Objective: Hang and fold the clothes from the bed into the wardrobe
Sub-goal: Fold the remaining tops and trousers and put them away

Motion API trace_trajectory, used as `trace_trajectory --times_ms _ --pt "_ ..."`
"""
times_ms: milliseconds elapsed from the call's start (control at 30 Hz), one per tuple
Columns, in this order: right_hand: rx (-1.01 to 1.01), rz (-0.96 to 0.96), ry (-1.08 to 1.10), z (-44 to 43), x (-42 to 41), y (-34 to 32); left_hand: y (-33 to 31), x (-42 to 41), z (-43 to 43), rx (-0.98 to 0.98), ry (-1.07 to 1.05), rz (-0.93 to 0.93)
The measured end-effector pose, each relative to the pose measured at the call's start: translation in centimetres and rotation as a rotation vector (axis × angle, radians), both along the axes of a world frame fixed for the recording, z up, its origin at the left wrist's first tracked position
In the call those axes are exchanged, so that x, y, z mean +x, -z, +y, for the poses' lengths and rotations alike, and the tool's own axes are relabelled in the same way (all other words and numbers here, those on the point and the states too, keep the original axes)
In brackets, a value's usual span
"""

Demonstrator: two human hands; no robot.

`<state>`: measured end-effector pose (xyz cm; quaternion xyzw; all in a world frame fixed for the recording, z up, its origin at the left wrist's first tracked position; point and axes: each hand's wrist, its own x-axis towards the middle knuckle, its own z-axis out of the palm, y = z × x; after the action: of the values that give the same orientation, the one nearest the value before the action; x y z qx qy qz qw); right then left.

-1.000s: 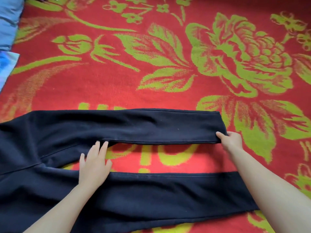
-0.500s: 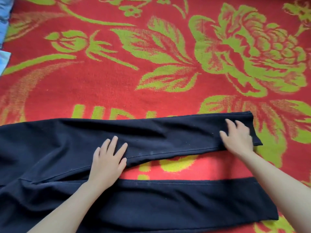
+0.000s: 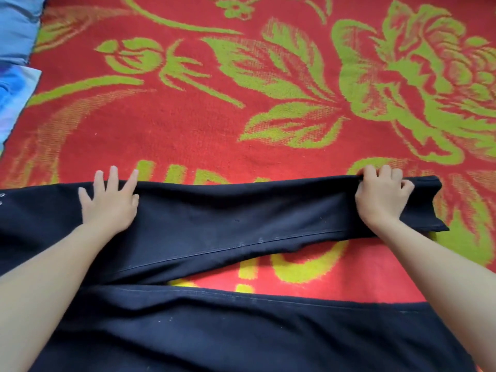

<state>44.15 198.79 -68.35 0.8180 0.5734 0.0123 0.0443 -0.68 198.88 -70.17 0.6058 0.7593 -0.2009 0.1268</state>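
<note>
A pair of black trousers (image 3: 228, 218) lies spread across the bed, legs pointing right, with a gap of red cover showing between the two legs. My left hand (image 3: 110, 200) lies flat with spread, straight fingers on the far leg near the crotch, fingertips reaching past its far edge. My right hand (image 3: 381, 197) sits near the cuff of the same far leg, its fingers curled over the far edge of the cloth and gripping it. The near leg (image 3: 241, 331) lies flat under my forearms.
The bed is covered by a red blanket with large green flowers (image 3: 268, 103). Blue fabric or pillows (image 3: 16, 28) sit at the far left edge. The wardrobe is out of view.
Both hands slid away from me across the far trouser leg to its far edge. My right hand went from lying flat to curling round the edge near the cuff.
</note>
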Motion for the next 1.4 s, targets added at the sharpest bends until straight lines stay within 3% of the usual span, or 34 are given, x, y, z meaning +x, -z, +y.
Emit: trace_trajectory --times_ms 67,133,267,367,433,533,667,800,1000,1133,1400 --pt "-0.089 0.057 0.126 0.3 -1.2 -0.1 -0.3 0.6 0.1 0.037 -0.066 -0.023" --pt "-0.168 0.067 0.1 -0.5 -2.7 0.2 -0.6 0.8 -0.8 0.081 -0.074 -0.034" --pt "0.0 0.059 -0.478 -3.6 -7.3 1.0 0.0 -0.2 -4.9 0.041 -0.015 -0.017" --pt "-0.173 0.085 -0.687 -5.3 -11.0 1.5 0.2 -1.1 -8.1 0.007 -0.017 -0.053" --pt "-0.35 0.06 -0.571 -6.1 -13.0 1.6 0.1 -2.4 -9.8 0.026 -0.016 -0.091" --pt "-0.549 0.126 -0.169 -6.4 -13.9 1.8 -0.6 -4.3 -10.7 0.09 0.024 -0.1" --pt "-0.463 0.117 -0.129 -7.3 -15.8 0.3 -1.8 -6.7 -11.9 0.098 -0.083 -0.105" --pt "-0.286 0.1 -0.498 -9.7 -20.5 0.6 -2.5 -10.4 -16.7 0.049 -0.254 -0.067" --pt "-0.312 0.204 -0.805 -15.2 -26.9 -0.5 -4.7 -14.3 -25.2 -0.015 -0.557 -0.047" --pt "-0.294 0.258 -0.824 -16.8 -29.9 -2.2 -6.6 -16.1 -26.1 0.049 -0.588 -0.072" --pt "-0.213 0.318 -0.766 -17.7 -35.7 -3.9 -6.8 -20.3 -20.7 0.266 -0.57 -0.292"
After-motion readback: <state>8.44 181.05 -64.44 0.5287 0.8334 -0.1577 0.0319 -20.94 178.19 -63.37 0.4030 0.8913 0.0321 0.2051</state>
